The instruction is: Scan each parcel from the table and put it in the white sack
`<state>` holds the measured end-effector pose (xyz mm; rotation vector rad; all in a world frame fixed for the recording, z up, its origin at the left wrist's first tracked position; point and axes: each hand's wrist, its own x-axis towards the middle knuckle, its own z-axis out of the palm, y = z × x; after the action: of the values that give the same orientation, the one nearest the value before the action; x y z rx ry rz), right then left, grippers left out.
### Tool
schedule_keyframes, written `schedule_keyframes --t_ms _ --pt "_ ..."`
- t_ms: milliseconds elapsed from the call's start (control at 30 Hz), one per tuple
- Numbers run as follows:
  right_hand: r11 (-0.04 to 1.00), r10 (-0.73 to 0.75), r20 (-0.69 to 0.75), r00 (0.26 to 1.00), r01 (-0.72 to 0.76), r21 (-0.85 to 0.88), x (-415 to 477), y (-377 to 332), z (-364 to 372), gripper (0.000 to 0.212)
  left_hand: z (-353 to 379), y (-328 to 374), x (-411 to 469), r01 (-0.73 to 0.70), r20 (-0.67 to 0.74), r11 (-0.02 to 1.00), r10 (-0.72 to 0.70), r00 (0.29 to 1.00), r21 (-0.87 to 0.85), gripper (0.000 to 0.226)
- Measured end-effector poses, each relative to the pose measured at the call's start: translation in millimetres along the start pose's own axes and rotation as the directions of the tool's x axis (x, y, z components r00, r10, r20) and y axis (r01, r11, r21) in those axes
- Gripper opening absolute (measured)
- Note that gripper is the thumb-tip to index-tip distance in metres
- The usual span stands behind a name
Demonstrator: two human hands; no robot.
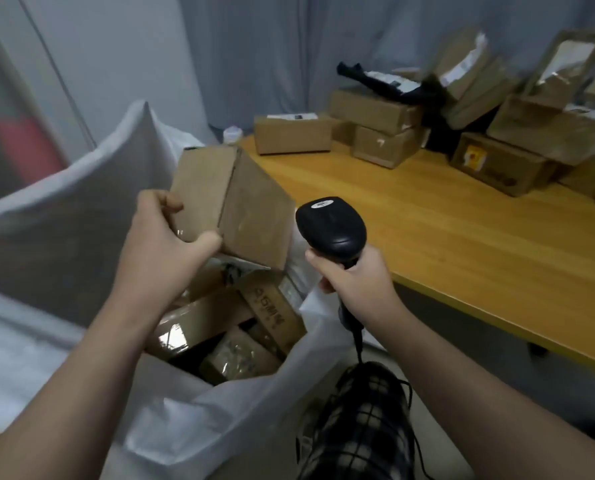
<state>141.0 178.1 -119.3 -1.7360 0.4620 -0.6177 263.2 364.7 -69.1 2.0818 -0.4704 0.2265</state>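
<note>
Over sack [81,202] — parcel [240,209] between left fingers [169,202].

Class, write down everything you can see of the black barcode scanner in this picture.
The barcode scanner is a pistol-shaped tool of glossy black plastic. Its broad rounded head, with a small pale label near the front, points away from the camera. The right hand curls round its handle, and a black cable runs down from the handle's base. It is held in the air between the white sack and the wooden table, close beside the parcel in the left hand.
</note>
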Motion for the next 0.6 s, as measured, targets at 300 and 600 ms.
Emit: schedule_keyframes --t_ms 300,600 --pt "0.994 0.024 -0.035 0.999 -0.028 -0.108 13.7 15.2 55.6 0.020 48.4 -38.4 44.7 -0.300 0.285 0.694 0.140 0.948 0.655 0.066" --pt "0.986 0.075 -0.091 0.993 -0.088 -0.145 23.5 30.5 37.4 0.019 93.5 -89.5 66.0 -0.392 0.492 0.500 -0.079 0.867 0.772 0.034"
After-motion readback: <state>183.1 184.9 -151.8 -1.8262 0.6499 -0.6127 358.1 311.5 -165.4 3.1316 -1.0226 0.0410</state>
